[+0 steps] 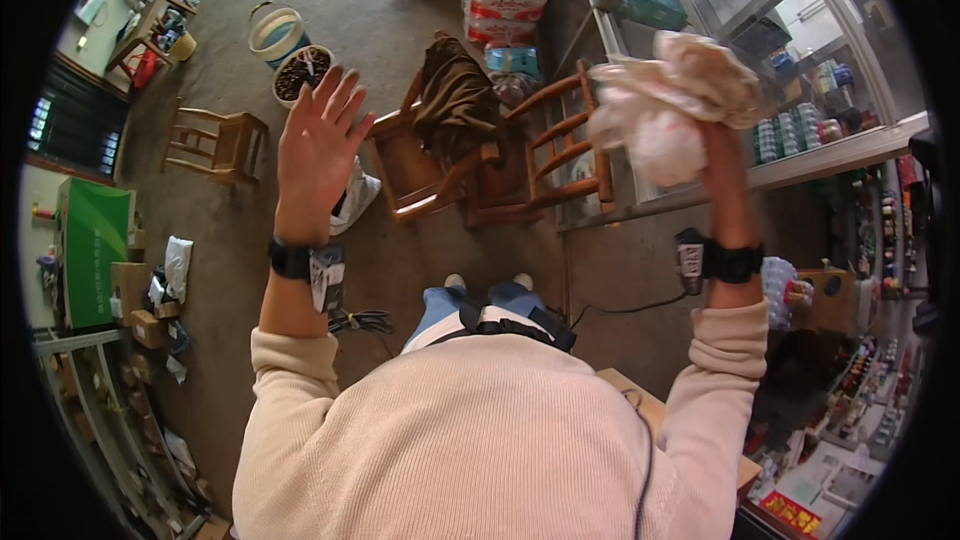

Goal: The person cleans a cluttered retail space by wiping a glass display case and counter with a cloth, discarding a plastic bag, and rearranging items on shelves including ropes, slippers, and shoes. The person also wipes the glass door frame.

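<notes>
My left hand [321, 146] is raised at the left with its fingers apart and nothing in it. At the right, my right hand [720, 127] grips a crumpled whitish cloth [667, 105], which covers most of the fingers and is slightly blurred. The cloth is in front of a glass display case [622, 37] with a metal frame. Between and beyond the hands, wooden chairs [409, 157] stand close together, and a dark brown garment [457, 97] is draped over one of them. Each wrist wears a black strap with a small device.
Left on the floor stand a small wooden chair [232, 142], a bucket [277, 34] and a tub of dark contents [289, 82]. Packs of bottles [504, 0] are stacked ahead. Cardboard boxes [131, 285] lie far left. A cable [630, 309] hangs from the right wrist device.
</notes>
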The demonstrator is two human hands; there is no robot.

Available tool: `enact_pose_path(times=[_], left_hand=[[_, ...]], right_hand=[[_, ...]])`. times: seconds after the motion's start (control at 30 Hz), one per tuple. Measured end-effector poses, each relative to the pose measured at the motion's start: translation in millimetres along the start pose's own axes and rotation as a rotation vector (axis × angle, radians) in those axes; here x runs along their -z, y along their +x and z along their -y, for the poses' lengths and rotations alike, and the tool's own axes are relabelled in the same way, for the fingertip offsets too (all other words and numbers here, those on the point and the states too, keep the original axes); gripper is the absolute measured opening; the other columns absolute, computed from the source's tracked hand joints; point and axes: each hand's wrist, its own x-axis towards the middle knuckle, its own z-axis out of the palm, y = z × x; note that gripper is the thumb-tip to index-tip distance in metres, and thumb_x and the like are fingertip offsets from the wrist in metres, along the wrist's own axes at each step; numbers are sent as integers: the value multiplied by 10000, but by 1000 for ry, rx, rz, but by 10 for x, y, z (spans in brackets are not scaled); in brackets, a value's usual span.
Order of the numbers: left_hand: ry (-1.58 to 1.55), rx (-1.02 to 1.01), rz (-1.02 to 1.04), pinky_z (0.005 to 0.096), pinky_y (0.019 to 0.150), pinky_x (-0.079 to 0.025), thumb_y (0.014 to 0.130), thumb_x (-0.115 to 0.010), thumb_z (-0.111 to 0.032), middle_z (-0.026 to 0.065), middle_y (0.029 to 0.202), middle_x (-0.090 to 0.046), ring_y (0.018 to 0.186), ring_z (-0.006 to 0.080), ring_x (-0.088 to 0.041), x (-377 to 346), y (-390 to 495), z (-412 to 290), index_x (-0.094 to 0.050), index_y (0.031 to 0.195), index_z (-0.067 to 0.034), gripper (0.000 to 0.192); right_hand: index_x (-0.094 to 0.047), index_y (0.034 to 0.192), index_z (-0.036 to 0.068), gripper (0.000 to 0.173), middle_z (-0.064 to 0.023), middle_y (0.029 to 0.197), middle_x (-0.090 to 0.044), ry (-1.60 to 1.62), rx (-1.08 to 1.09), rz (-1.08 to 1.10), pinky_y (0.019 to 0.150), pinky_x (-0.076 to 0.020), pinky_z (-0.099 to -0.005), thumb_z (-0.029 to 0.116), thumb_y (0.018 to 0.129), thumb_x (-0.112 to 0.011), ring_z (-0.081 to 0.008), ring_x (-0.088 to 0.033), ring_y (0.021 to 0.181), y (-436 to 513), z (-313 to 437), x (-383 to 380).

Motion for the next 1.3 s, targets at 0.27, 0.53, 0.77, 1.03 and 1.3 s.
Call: enact_pose_path(times=[0.27, 0.53, 0.77, 1.03, 1.3], left_hand=[[-220, 167, -72, 315, 777, -463, 953, -475, -251, 42, 951, -639, 863, 175, -582, 463, 180, 603, -608, 1071, -82, 245], [-61, 83, -422, 273, 707, -441, 949, -500, -277, -6, 843, -597, 752, 118, -531, 518, 323, 881, -606, 991, -118, 195], [1, 52, -743, 270, 677, -419, 951, -478, -270, -18, 811, -538, 719, 123, -470, 815, 300, 1372, -599, 1033, -125, 206], [72, 178, -980, 287, 682, -463, 940, -489, -289, -7, 824, -595, 746, 136, -540, 905, 490, 1957, -602, 1009, -132, 205], [76, 221, -708, 294, 723, -453, 949, -482, -258, 6, 862, -586, 781, 139, -528, 554, 930, 1875, -588, 1033, -114, 198]], right_hand=[[-542, 1236, 38, 476, -53, 1181, -575, 124, -308, -142, 853, -466, -301, 297, 850, -644, -154, -568, 1009, 576, -1173, 952], [-598, 1152, 39, 429, -163, 1106, -628, -445, -27, 75, 815, -477, -381, 288, 805, -639, -299, -602, 979, 2928, -2241, 338], [-451, 1232, 107, 633, -209, 1144, -574, -596, 324, -177, 862, -454, -445, 247, 688, -742, -398, -538, 1060, 5024, -3214, -188], [-524, 1151, 80, 539, -215, 1057, -618, -353, 129, -68, 777, -495, -470, 370, 734, -706, -409, -587, 960, 5580, -4579, -46], [-531, 1194, 125, 384, -209, 1024, -642, -807, -149, -59, 794, -493, -453, 370, 899, -507, -375, -615, 925, 4360, -4275, 119]])
